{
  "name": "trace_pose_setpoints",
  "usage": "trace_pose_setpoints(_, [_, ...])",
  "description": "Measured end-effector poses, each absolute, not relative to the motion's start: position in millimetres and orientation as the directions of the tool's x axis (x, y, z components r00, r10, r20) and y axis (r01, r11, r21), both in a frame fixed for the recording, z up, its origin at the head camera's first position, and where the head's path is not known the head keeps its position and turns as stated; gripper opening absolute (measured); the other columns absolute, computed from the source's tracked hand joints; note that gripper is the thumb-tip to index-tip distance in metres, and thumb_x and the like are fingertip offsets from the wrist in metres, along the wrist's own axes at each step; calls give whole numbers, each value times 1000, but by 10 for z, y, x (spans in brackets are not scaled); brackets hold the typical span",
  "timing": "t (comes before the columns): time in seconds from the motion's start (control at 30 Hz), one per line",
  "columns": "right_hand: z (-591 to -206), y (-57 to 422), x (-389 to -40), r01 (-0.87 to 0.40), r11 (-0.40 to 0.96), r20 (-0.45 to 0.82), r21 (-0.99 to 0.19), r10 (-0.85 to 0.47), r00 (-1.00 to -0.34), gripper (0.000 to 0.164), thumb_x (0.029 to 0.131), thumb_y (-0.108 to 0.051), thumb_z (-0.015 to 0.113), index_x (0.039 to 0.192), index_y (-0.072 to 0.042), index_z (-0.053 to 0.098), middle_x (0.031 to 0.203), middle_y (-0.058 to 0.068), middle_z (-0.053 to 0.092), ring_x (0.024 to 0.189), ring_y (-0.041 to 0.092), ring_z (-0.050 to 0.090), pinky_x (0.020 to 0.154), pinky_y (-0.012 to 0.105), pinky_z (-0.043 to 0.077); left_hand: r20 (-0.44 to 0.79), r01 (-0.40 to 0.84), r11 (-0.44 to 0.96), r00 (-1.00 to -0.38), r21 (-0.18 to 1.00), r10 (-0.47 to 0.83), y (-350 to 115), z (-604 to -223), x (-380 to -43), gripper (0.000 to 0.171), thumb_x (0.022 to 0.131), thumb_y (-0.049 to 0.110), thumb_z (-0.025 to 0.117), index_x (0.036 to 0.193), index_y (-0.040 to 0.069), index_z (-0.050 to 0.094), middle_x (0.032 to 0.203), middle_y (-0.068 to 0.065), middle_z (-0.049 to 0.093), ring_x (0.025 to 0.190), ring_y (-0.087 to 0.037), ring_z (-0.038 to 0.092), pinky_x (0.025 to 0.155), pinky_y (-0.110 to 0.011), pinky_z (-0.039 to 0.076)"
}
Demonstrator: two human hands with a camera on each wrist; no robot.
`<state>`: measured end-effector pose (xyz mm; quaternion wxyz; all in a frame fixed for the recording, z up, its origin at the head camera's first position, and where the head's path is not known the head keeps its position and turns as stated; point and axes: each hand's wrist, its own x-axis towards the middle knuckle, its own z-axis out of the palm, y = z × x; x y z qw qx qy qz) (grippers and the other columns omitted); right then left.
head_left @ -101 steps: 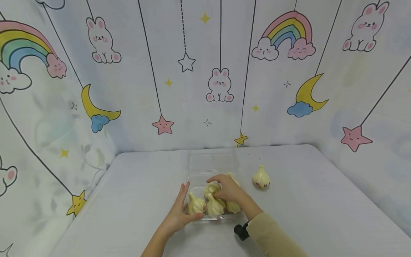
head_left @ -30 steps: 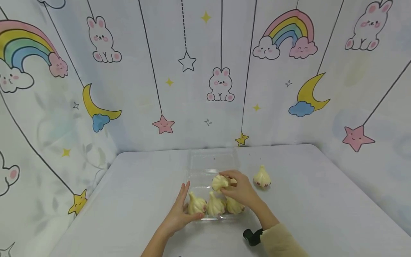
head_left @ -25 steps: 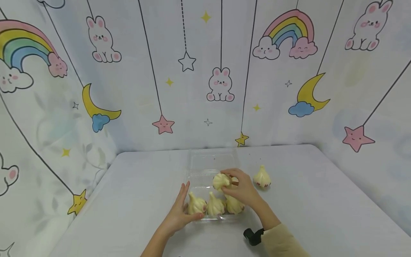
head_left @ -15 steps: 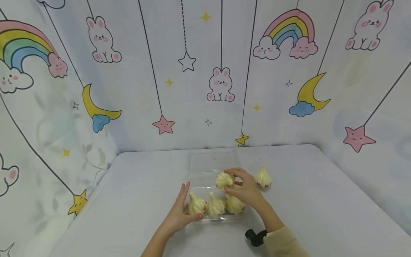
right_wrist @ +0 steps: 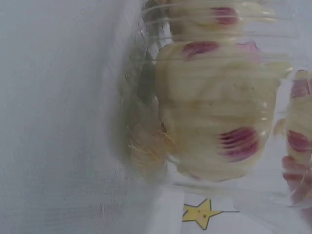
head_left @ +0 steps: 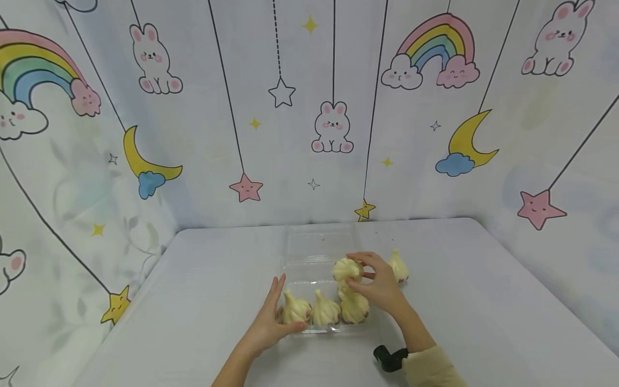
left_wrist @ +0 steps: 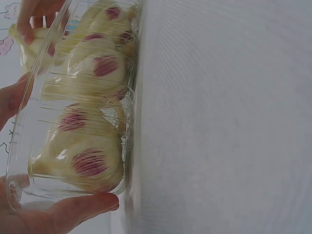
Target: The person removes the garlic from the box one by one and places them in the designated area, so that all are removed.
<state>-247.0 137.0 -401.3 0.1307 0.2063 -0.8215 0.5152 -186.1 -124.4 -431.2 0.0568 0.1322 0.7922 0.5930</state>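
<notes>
A clear plastic box (head_left: 321,329) stands on the table with its lid (head_left: 319,244) folded back. Three garlic bulbs, the left one (head_left: 296,308), the middle one (head_left: 326,308) and the right one (head_left: 354,307), line its front row. My left hand (head_left: 265,321) rests against the box's left front corner, thumb along the front wall and fingers stretched up the left side. Over the box's back right part, my right hand (head_left: 379,282) pinches another garlic bulb (head_left: 347,270) between thumb and fingertips. The left wrist view also shows this held garlic bulb (left_wrist: 31,53), beyond the box wall.
One more garlic bulb (head_left: 398,266) lies on the white table (head_left: 217,279) right of the box, partly behind my right hand. A black wrist camera (head_left: 389,359) sits at my right sleeve (head_left: 432,366). A cartoon-printed backdrop (head_left: 290,134) stands behind the table.
The right hand has lifted the garlic bulb from near the box's middle, turned it, and carried it rightward to the back right part. The left hand has stayed at its corner.
</notes>
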Motion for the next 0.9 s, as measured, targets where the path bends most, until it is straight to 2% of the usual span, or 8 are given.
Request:
trace_pose_setpoints(0.27, [-3942, 1430, -2432, -484, 415, 451, -770, -182, -874, 45, 72, -3, 76, 115, -7, 62, 111, 9, 56, 90, 19, 48, 77, 36, 54, 80, 160, 260, -953, 952, 293, -1244, -4320, -1863, 110, 71, 15, 78, 147, 12, -1, 146, -24, -21, 128, -56, 6, 100, -63, 20])
trace_pose_setpoints(0.47, [-3716, 1470, -2298, -500, 405, 467, -765, -185, -865, 45, 72, 4, 73, 115, 2, 60, 111, 18, 55, 91, 24, 48, 76, 44, 54, 72, 149, 258, -956, 955, 285, -1241, -4310, -1858, 110, 71, 15, 78, 148, 17, 0, 147, -22, -21, 127, -56, 9, 99, -62, 22])
trace_pose_setpoints(0.73, [-3944, 1692, -2498, -481, 445, 463, -755, -156, -873, 47, 76, -7, 74, 120, -5, 58, 116, 11, 54, 94, 20, 48, 78, 40, 54, 80, 156, 251, -954, 955, 290, -1239, -4328, -1875, 109, 71, 16, 78, 148, 16, 0, 146, -23, -21, 131, -51, 1, 101, -61, 19])
trace_pose_setpoints(0.9, [-3992, 1766, -2546, -453, 439, 450, -776, -118, -885, 46, 76, -11, 75, 119, -8, 58, 115, 9, 55, 95, 19, 47, 80, 39, 53, 77, 153, 246, -953, 957, 293, -1240, -4342, -1877, 109, 72, 15, 78, 148, 17, 0, 146, -22, -22, 131, -51, 1, 101, -61, 19])
